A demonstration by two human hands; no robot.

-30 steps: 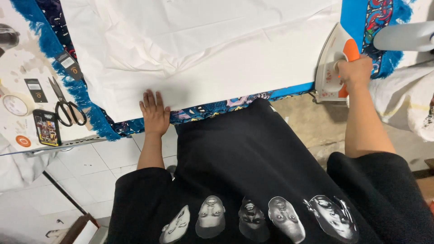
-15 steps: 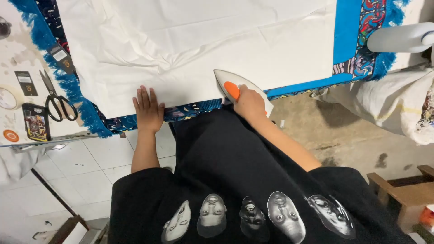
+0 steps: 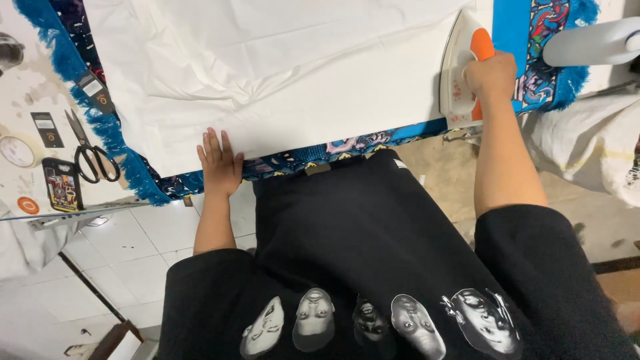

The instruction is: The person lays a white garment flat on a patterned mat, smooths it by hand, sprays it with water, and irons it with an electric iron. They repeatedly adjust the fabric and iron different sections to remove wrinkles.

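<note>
Right now the right hand [image 3: 492, 75] is closed around the orange handle of a white and orange electric iron [image 3: 461, 70], which sits at the right edge of the white cotton cloth [image 3: 280, 73], partly over the bright blue patterned cover with fringe [image 3: 510, 27] beneath. Left hand [image 3: 219, 163] lies open and flat, fingers spread, pressing the near edge of the cloth where it meets the cover's border.

Doing it well, as a judgement: keep the left palm pinning the hem so the cloth stays taut, run the soleplate flat along the fabric, and work toward the soft creases visible across the upper middle. Keep left fingers well apart from the iron's path.

Around it: black-handled scissors [image 3: 90, 150] lie on the white side table [image 3: 27, 87] to the left, beside a roll of tape [image 3: 17, 150] and a small dark rectangular card [image 3: 61, 183]. A white bottle-like object [image 3: 593, 43] lies at upper right, near the iron; it could crowd the hand there. A pale sack [image 3: 587, 147] hangs at the right. Nothing sits on the cloth itself.
</note>
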